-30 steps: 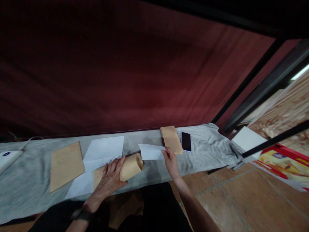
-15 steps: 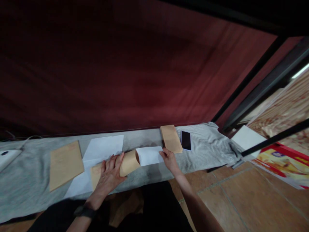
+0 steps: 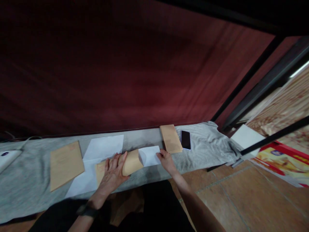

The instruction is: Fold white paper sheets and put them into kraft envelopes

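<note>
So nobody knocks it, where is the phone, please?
In the head view, the phone lies right of centre on grey cloth, with stacked brown envelopes at its left.

The tan kraft-paper envelope lies lengthwise on the grey cloth-covered tabletop, bowed upward between the thumb and index of my left fingers, its mouth gaping right. The smooth rectangular white paper reaches rightward from that mouth, right end pinched in my right fingers; I cannot tell how deep its left end sits.
</note>
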Action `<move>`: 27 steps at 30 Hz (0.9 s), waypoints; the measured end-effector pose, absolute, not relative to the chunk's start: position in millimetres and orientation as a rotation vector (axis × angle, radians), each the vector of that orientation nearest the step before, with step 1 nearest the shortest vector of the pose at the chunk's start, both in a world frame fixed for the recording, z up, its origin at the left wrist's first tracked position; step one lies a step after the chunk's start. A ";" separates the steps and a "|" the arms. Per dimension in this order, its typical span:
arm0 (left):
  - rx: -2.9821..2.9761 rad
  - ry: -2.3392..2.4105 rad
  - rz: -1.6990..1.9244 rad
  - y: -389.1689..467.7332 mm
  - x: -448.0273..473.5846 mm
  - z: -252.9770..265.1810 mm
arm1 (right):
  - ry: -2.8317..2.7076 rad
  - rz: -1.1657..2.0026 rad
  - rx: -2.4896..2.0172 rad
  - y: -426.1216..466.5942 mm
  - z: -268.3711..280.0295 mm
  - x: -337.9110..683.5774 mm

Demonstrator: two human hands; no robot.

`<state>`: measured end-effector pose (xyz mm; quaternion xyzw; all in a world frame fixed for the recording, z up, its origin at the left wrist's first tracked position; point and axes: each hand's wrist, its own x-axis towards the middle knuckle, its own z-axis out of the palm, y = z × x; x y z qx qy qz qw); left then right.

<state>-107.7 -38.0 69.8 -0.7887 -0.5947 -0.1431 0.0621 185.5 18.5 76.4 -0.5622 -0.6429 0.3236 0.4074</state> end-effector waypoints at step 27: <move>-2.565 -1.689 -0.535 -26.8 -65.7 78.6 | -1.435 0.929 -1.404 -0.5 65.0 140.5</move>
